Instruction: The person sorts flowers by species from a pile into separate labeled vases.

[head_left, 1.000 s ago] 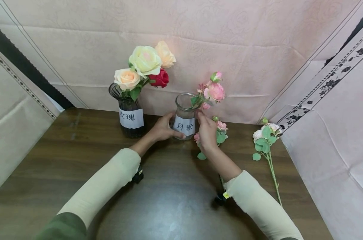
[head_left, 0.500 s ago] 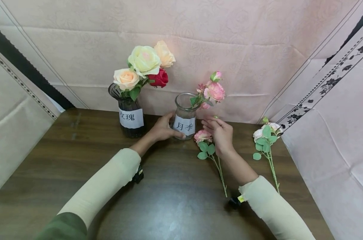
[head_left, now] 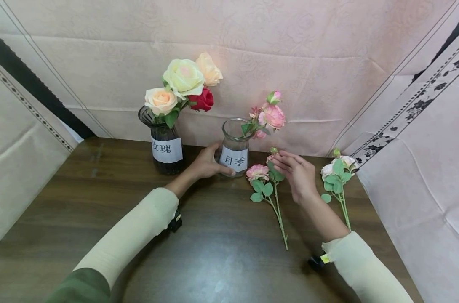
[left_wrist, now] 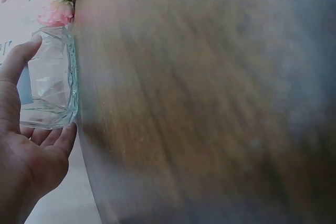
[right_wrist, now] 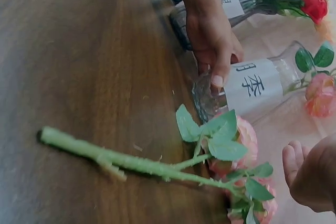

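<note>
In the head view my left hand grips a clear glass vase low on its side, thumb in front and fingers round the back. The vase bears a white paper label, and a pink flower leans out of its mouth to the right. My right hand is beside the blooms of a second pink flower stem, which lies on the table. Its fingers are loosely extended and hold nothing; the right wrist view shows this hand apart from the vase.
A dark ribbed vase with a label holds several roses to the left. White flowers on a green stem lie on the wooden table at the right. Pale cloth hangs behind.
My right hand has moved away from the vase to the right, uncovering the pink stem on the table. The left hand has kept its grip on the vase.
</note>
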`<state>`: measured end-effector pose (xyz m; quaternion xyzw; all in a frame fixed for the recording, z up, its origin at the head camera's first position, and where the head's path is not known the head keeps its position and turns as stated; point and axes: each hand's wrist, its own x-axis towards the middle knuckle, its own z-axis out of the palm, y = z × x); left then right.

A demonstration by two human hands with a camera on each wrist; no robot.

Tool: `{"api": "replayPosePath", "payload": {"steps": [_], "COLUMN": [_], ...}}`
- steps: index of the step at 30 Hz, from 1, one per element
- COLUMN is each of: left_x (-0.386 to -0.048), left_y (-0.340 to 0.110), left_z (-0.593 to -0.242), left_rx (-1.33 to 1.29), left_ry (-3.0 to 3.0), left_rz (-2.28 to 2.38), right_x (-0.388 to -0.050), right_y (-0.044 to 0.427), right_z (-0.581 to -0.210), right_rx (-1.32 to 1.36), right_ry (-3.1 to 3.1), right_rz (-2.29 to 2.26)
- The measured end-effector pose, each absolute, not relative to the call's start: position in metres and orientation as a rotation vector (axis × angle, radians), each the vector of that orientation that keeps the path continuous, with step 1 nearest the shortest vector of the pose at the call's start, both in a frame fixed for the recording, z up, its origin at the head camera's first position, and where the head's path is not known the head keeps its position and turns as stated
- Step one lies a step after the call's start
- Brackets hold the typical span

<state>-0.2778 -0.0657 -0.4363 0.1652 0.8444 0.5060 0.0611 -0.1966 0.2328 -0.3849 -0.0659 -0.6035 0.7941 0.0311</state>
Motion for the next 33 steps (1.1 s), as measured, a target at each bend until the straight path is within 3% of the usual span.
{"api": "replayPosePath", "payload": {"steps": [19,33], "left_x": [-0.277,-0.277], "left_y": [-0.065,-0.064], "left_z": [-0.437,-0.435], "left_rx": [0.486,0.485], "left_ry": [2.536,2.546], "left_rz": [1.536,1.534], "right_x": [-0.17,-0.162], "right_y": [0.27,0.289], "right_z": [-0.397,-0.413], "right_rx": [-0.299,-0.294], "right_ry": [-2.028,-2.544], "right_rz": [2.407,2.384]}}
